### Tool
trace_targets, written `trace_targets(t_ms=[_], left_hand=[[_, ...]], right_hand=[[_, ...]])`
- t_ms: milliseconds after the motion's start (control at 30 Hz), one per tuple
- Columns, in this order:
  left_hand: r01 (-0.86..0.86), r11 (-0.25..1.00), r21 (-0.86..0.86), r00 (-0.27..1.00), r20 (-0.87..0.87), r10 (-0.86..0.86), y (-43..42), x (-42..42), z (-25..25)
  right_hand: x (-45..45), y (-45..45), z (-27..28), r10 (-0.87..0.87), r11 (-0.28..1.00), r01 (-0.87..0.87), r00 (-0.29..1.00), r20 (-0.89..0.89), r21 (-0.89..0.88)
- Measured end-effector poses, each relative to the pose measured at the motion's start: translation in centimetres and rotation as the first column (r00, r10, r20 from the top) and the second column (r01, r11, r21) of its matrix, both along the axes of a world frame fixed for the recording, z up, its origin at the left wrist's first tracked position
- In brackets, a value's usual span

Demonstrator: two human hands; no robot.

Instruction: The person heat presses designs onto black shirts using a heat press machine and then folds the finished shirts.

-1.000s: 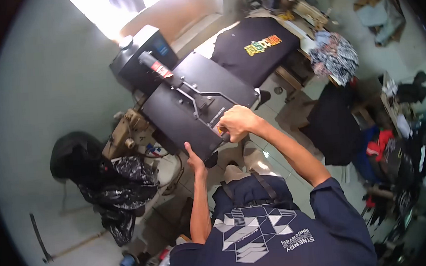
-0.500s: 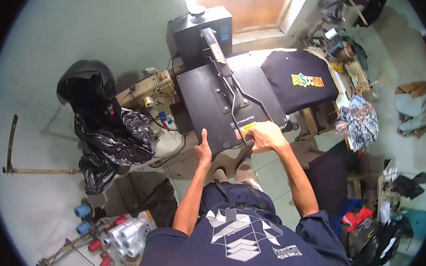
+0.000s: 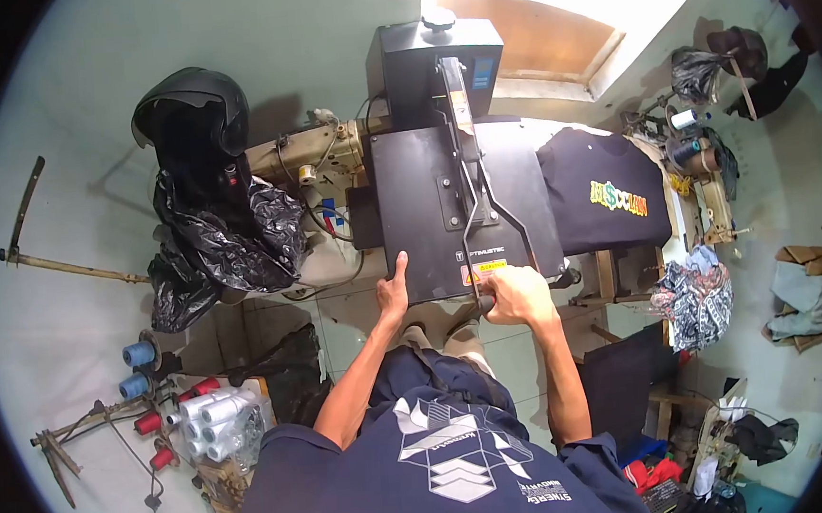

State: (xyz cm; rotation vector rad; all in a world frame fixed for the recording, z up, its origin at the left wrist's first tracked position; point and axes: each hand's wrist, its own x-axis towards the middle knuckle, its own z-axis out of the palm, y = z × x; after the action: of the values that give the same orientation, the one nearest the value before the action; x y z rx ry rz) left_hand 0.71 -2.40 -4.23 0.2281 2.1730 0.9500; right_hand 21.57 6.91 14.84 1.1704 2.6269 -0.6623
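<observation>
A black heat press [image 3: 415, 180] stands in front of me, its upper plate lowered. My right hand [image 3: 521, 296] is wrapped round the black grip of its bent metal handle [image 3: 508, 216], just above a caution label. My left hand [image 3: 393, 291] holds the plate's front left corner, thumb pointing up along the edge and the other fingers mostly hidden. Right of the plate lies a black T-shirt [image 3: 606, 176] with a green, yellow and red print. What lies under the plate is hidden.
A black helmet [image 3: 192, 100] and crumpled black plastic bags [image 3: 275, 218] are left of the press, near a sewing machine [image 3: 304, 159]. Thread cones [image 3: 217, 418] stand lower left. Another sewing machine [image 3: 705, 174] and a patterned cloth bundle [image 3: 698, 298] are at the right.
The camera view has shifted, so the press and helmet appear elsewhere in the picture. Both hands keep their places on the press, and its plate stays lowered.
</observation>
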Motion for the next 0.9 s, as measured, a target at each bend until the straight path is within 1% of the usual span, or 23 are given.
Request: trace_targets(t_ms=[67, 100, 167, 200, 267, 367, 533, 600, 700, 767, 800, 867, 900], left_hand=[[-0.004, 0.997, 0.074, 1.000, -0.006, 0.004, 0.1, 0.1, 0.5], [-0.011, 0.997, 0.078, 1.000, -0.006, 0.012, 0.1, 0.1, 0.8], [0.039, 0.998, 0.048, 0.998, 0.048, -0.041, 0.0, 0.0, 3.0], [0.033, 0.998, 0.054, 0.998, 0.048, -0.035, 0.1, 0.0, 2.8], [0.022, 0.999, 0.036, 1.000, 0.019, -0.023, 0.0, 0.0, 2.2], [0.025, 0.999, 0.048, 0.999, 0.046, -0.027, 0.0, -0.2, 1.7], [0.037, 0.997, 0.066, 0.999, 0.037, -0.039, 0.0, -0.2, 2.1], [0.044, 0.996, 0.071, 0.998, 0.040, -0.047, 0.0, -0.3, 2.3], [0.059, 0.994, 0.088, 0.997, 0.043, -0.063, 0.1, -0.5, 2.9], [0.091, 0.994, 0.061, 0.992, 0.082, -0.096, 0.2, -0.8, 3.1], [-0.014, 0.989, 0.145, 1.000, 0.008, 0.013, 0.4, -0.3, 2.8], [-0.004, 0.950, 0.311, 0.981, -0.182, 0.063, 0.3, 0.3, 6.4], [-0.009, 0.936, 0.352, 0.964, -0.244, 0.101, 0.5, 0.5, 7.0]], right_hand=[[0.1, 0.1, -0.3, 0.033, 0.999, -0.033, 0.999, -0.005, 0.024], [0.1, 0.0, -0.2, 0.025, 0.999, -0.025, 1.000, -0.013, 0.026], [0.2, 0.0, -0.2, 0.026, 0.999, -0.024, 0.999, -0.035, 0.047], [0.3, -0.1, -0.5, 0.032, 0.998, -0.030, 0.999, -0.034, 0.053], [0.2, -0.1, -0.4, 0.065, 0.994, -0.053, 0.990, -0.127, 0.090], [0.4, -0.4, -0.3, 0.075, 0.991, -0.060, 0.990, -0.116, 0.123], [0.6, -0.9, -0.7, 0.074, 0.981, -0.051, 0.990, -0.117, 0.185], [0.6, -1.1, -0.5, 0.078, 0.977, -0.064, 0.995, -0.063, 0.201], [0.6, -1.5, 0.8, 0.073, 0.957, -0.055, 0.996, -0.055, 0.285], [0.3, -1.6, 3.1, 0.053, 0.952, -0.026, 0.995, -0.079, 0.304], [0.0, -1.4, 5.2, 0.028, 0.967, -0.013, 0.998, -0.055, 0.253], [-0.2, -1.3, 7.9, 0.008, 0.926, 0.028, 0.996, -0.093, 0.378], [-0.3, -1.0, 9.7, 0.070, 0.885, 0.003, 0.988, -0.139, 0.466]])
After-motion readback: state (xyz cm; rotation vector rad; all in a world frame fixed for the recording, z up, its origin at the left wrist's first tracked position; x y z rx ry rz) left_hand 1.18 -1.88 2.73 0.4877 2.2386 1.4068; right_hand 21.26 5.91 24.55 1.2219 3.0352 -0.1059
